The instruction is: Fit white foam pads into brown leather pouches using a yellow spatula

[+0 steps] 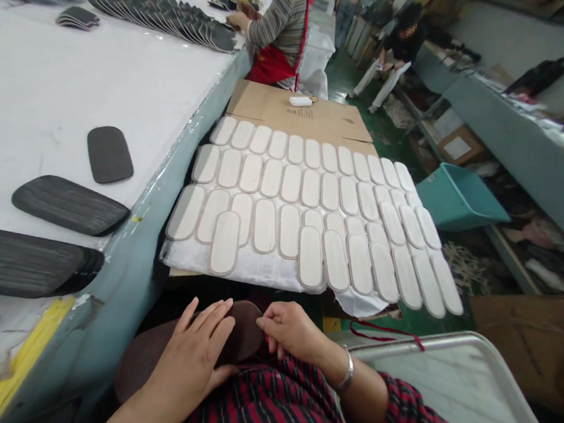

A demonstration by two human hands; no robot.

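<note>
Low in front of me, a dark brown oval piece (245, 334) rests on my lap, with more brown surface (141, 357) showing to its left. Whether these are one piece or several, I cannot tell. My left hand (194, 346) lies across the brown surface, fingers stretched out and thumb apart. At the oval's right edge, my right hand (290, 329) has thumb and forefinger pinched together, and the rim meets the fingertips. Beyond my hands, several white oval pads (264, 225) with thin dark borders are laid in overlapping rows on a board.
On the white table (73, 105) at left lie a single black oval piece (110, 155) and stacks of black ovals (22, 263). A co-worker (282, 32) in a red apron works behind the cardboard (331, 120). A teal bin (463, 196) stands at right, above a metal-rimmed chair (477, 363).
</note>
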